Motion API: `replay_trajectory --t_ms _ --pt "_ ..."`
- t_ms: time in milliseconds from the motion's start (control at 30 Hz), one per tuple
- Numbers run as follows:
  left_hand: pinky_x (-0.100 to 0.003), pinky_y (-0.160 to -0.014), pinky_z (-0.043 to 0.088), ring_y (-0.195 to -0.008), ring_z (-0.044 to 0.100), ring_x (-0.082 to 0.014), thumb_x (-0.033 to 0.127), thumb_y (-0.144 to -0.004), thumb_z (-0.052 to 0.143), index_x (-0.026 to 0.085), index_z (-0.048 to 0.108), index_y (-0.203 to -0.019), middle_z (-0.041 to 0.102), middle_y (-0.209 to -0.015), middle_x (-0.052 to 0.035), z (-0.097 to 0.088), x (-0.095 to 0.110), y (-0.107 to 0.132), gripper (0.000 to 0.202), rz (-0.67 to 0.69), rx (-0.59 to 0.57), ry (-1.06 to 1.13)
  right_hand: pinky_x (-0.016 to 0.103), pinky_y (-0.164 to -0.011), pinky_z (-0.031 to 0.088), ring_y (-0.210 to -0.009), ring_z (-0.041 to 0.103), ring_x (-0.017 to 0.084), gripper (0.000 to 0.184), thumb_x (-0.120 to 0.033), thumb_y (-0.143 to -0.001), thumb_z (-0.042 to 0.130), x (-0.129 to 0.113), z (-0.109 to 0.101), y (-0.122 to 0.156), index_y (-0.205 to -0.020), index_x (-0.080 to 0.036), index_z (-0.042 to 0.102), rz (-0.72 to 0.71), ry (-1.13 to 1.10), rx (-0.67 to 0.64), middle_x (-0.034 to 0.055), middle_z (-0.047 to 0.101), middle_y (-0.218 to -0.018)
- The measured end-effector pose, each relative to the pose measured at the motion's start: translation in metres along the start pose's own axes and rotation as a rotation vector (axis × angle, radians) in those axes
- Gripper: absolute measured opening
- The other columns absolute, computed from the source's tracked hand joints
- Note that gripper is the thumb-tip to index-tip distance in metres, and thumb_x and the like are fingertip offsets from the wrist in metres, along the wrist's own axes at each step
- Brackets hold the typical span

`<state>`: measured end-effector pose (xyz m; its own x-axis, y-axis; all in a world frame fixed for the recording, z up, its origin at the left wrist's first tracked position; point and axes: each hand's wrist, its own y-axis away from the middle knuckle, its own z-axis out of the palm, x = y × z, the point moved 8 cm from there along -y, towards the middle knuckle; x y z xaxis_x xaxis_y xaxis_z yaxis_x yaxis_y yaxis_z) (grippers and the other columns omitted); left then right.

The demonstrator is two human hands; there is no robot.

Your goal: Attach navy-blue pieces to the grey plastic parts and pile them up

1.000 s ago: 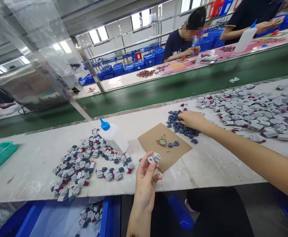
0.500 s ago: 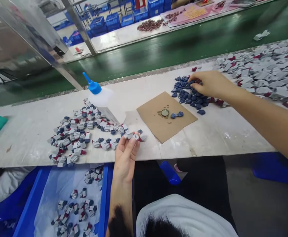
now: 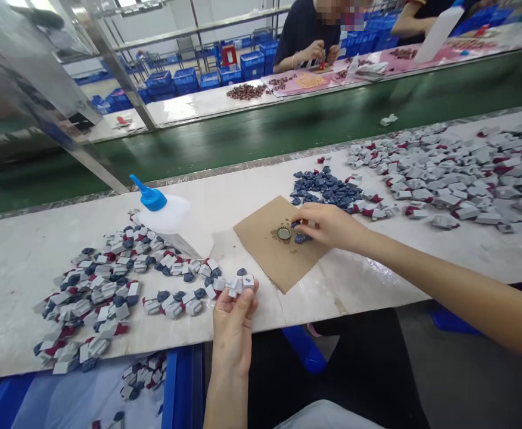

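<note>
In my left hand point(image 3: 234, 325) a small light-grey block-shaped part point(image 3: 247, 282) is pinched between thumb and fingers, close to the table's front edge. My right hand point(image 3: 326, 225) hovers at the cardboard square point(image 3: 283, 274), its thumb and forefinger closed on a small dark blue piece point(image 3: 295, 224) that is partly hidden. Just below those fingertips another dark blue piece point(image 3: 302, 238) lies on the cardboard. Beside it sits a bottle cap point(image 3: 283, 233) with wet-looking spots around it. Behind the right hand spreads a pile of dark blue pieces point(image 3: 326, 187).
Grey-and-red parts point(image 3: 457, 173) cover the right of the table. Assembled grey, red and blue parts point(image 3: 104, 286) lie on the left, near a white bottle with a blue nozzle point(image 3: 154, 199). Beyond the green belt point(image 3: 225, 143), a person point(image 3: 305, 36) works. A blue bin point(image 3: 171, 387) stands below.
My right hand has come from the dark blue pile to the cardboard with a blue piece. The left hand still holds the grey part. The view has tilted up, showing the person opposite.
</note>
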<state>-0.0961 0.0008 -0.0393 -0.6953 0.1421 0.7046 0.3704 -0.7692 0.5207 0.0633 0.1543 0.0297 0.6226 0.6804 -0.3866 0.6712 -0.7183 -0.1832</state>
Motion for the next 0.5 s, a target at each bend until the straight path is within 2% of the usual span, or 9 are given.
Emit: replay_trajectory --t_ms 100,233,300,400,500 --pt "-0.014 -0.054 0.049 -0.072 0.067 -0.0136 0.023 -0.049 0.080 0.018 0.067 -0.073 0.071 -0.074 -0.0010 0.002 0.001 0.005 0.028 0.015 0.016 -0.040 0.028 -0.062 0.045 -0.078 0.059 0.019 0.021 -0.021 -0.083 0.042 -0.006 0.012 -0.006 -0.093 -0.018 0.061 -0.067 0.018 0.013 0.0086 0.062 -0.091" --pt "-0.017 -0.055 0.049 -0.072 0.066 -0.0145 0.022 -0.053 0.077 0.017 0.068 -0.076 0.071 -0.076 -0.0030 0.008 0.006 0.010 0.025 0.106 0.030 -0.120 0.029 -0.062 0.045 -0.080 0.060 0.021 0.024 -0.020 -0.083 0.041 -0.009 0.020 -0.010 -0.093 -0.019 0.062 -0.074 0.038 -0.007 0.0085 0.062 -0.093" --pt "-0.017 -0.055 0.048 -0.072 0.064 -0.0132 0.022 -0.056 0.075 0.018 0.069 -0.078 0.070 -0.077 -0.0028 0.011 0.008 0.011 0.023 0.143 0.019 -0.154 0.029 -0.061 0.046 -0.072 0.060 0.019 0.022 -0.023 -0.083 0.043 -0.013 0.012 -0.009 -0.091 -0.019 0.063 -0.041 -0.040 0.043 0.0081 0.063 -0.089" --pt "-0.017 -0.054 0.048 -0.069 0.061 -0.0114 0.022 -0.058 0.074 0.018 0.069 -0.079 0.070 -0.075 -0.0020 0.019 0.007 0.010 0.022 0.133 -0.043 -0.180 0.028 -0.057 0.047 -0.066 0.059 0.016 0.018 -0.029 -0.079 0.052 -0.026 -0.007 0.002 -0.091 -0.019 0.062 0.075 -0.294 0.134 0.0062 0.064 -0.082" --pt "-0.016 -0.052 0.047 -0.063 0.060 -0.0099 0.021 -0.056 0.075 0.017 0.069 -0.073 0.069 -0.069 -0.0011 0.025 0.006 0.010 0.019 0.128 -0.078 -0.151 0.026 -0.056 0.050 -0.069 0.060 0.016 0.016 -0.031 -0.076 0.058 -0.050 -0.018 0.016 -0.089 -0.021 0.061 0.154 -0.538 0.118 0.0041 0.064 -0.081"
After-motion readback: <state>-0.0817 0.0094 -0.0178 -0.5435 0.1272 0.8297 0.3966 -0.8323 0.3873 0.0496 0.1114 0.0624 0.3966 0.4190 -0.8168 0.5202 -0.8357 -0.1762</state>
